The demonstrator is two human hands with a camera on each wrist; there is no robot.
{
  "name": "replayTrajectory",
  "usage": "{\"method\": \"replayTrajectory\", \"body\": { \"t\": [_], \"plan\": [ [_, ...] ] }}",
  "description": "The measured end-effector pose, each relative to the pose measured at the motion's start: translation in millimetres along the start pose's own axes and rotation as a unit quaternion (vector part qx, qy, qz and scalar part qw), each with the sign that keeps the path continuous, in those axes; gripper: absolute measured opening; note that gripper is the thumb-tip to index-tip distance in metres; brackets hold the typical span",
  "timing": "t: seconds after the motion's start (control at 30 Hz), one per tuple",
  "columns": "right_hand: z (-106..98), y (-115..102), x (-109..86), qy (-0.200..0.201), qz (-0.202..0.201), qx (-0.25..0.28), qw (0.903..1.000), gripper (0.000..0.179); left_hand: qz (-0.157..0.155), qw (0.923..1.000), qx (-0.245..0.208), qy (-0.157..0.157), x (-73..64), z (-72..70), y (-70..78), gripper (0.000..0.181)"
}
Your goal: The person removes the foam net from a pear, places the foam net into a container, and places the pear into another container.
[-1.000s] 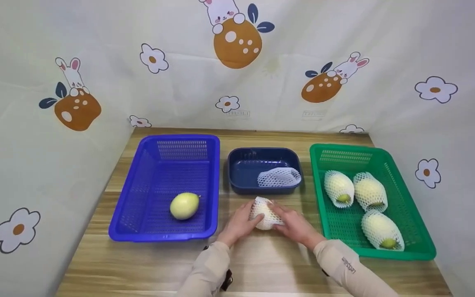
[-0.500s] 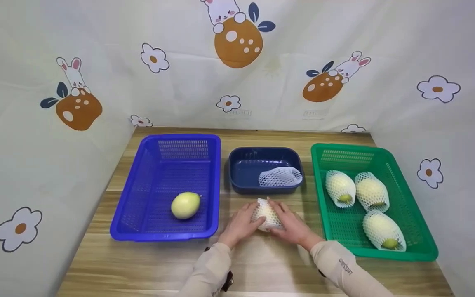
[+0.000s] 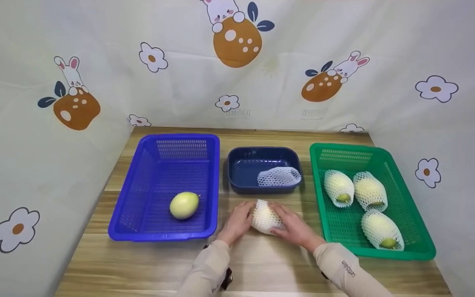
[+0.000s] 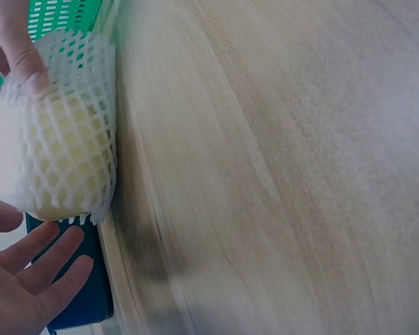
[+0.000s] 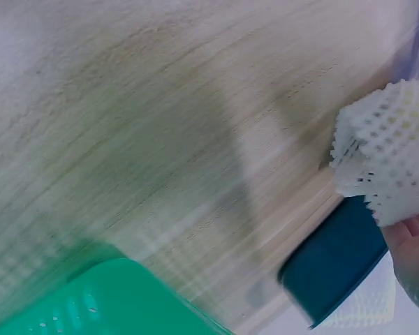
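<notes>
My right hand (image 3: 296, 227) holds a pale yellow-green oval fruit in a white foam net sleeve (image 3: 265, 218), its thumb pressing on the netting in the left wrist view. My left hand (image 3: 236, 222) is at the fruit's left end, its fingers fairly straight and spread beside the net's edge (image 4: 63, 153). In the right wrist view, loose netting (image 5: 384, 150) extends past the fruit at the right hand's side. A bare fruit (image 3: 184, 205) of the same colour lies in the blue basket (image 3: 164, 236) to the left.
A dark blue tub (image 3: 241, 190) behind the hands holds an unfilled foam net (image 3: 278, 177). On the right stands a green basket (image 3: 421, 222) with three netted fruits, one of them the front netted fruit (image 3: 382, 229). A patterned cloth surrounds the wooden table (image 3: 262, 268).
My left hand has come off the netted fruit and drawn slightly left, uncovering more of the net. The right hand keeps its hold. The baskets and tub have not moved.
</notes>
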State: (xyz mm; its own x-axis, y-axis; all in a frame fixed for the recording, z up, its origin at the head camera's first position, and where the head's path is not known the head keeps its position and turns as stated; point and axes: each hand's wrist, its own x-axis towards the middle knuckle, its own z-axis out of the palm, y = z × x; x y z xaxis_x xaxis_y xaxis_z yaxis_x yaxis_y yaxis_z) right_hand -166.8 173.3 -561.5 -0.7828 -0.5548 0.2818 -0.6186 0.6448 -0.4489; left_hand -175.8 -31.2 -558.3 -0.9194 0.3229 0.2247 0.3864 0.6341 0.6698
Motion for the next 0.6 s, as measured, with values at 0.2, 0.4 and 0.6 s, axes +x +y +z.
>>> {"method": "replayTrajectory", "body": {
  "t": [0.2, 0.4, 0.6],
  "plan": [
    [-2.1, 0.2, -1.8, -0.013, 0.0, 0.005, 0.9999, 0.064, 0.027, 0.999, -0.029, -0.019, 1.1, -2.9, -2.9, 0.04],
    [-4.9, 3.8, -2.4, 0.028, -0.029, -0.002, 0.9992, 0.051, 0.017, 0.9971, -0.033, -0.066, 0.1, -5.4, -2.9, 0.05],
    [-0.3, 3.5, -2.5, 0.024, -0.017, -0.015, 0.9995, 0.057, -0.005, 0.9953, -0.009, -0.096, -0.4, -3.6, 3.2, 0.062]
  ]
}}
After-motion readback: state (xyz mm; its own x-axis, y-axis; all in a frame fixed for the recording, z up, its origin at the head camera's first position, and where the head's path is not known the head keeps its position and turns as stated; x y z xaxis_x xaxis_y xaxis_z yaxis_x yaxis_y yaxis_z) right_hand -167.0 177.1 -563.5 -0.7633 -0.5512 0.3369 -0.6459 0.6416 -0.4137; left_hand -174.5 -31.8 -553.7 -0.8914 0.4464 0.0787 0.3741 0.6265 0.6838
